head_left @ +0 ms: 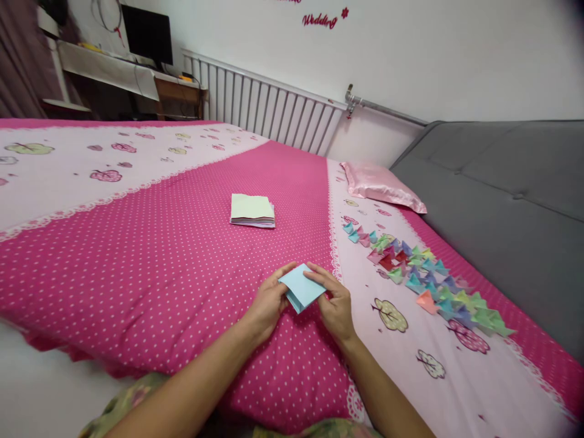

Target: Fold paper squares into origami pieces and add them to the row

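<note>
A folded light blue paper (301, 287) rests on the pink dotted bedspread (173, 267) near the front edge. My left hand (270, 302) pinches its left side and my right hand (334, 301) presses its right side with curled fingers. Both hands are closed on the paper. A stack of square coloured paper sheets (252, 210), pale green on top, lies further back at the centre of the bed. To the right, several folded paper boats (424, 277) in many colours lie in rows on the pale pink strip of the sheet.
A pink satin pillow (381, 185) lies at the head of the bed beside a grey padded headboard (506, 201). A white radiator (269, 109) lines the far wall. A desk with a dark monitor (146, 33) stands at the back left.
</note>
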The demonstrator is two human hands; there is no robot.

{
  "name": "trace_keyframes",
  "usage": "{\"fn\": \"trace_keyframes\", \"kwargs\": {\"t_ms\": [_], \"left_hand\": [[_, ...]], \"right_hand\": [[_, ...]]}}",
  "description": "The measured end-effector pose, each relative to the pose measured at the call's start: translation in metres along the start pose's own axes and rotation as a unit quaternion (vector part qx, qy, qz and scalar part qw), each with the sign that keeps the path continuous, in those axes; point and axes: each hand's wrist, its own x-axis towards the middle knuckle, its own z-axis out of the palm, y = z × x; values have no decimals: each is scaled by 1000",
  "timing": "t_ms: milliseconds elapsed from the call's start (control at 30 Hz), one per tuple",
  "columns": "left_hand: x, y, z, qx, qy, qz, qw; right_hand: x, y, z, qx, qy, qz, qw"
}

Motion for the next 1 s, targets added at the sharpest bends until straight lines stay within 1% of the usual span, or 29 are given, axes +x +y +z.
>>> {"fn": "trace_keyframes", "kwargs": {"t_ms": [100, 167, 300, 367, 433, 500, 567, 700, 800, 900, 1000], "left_hand": [[1, 5, 0, -74, -10, -24, 997], [1, 10, 1, -116, -6, -39, 992], [-3, 17, 2, -162, -29, -48, 985], [-4, 17, 3, -142, -35, -34, 989], [-4, 15, 3, -95, -25, -19, 995], [-3, 11, 3, -54, -17, -7, 998], [-1, 9, 3, -45, -18, -6, 999], [1, 9, 2, -64, -37, -10, 997], [1, 8, 0, -56, -46, -12, 997], [0, 6, -2, -3, -58, -1, 998], [-1, 2, -3, 77, -84, 14, 993]], "right_hand": [[1, -4, -3, -16, -38, -16, 999], [1, -7, -5, -37, -66, -40, 996], [-1, -11, -7, -96, -116, -91, 984], [-1, -11, -6, -131, -131, -93, 978], [-2, -11, -4, -156, -144, -90, 973], [-2, -10, -2, -161, -154, -90, 971], [-1, -8, 0, -146, -153, -91, 973], [0, -6, 3, -92, -117, -88, 985], [0, -5, 4, -60, -78, -73, 992], [-2, -5, 3, -13, -11, -32, 999], [-2, -4, 2, 35, 70, 20, 997]]}}
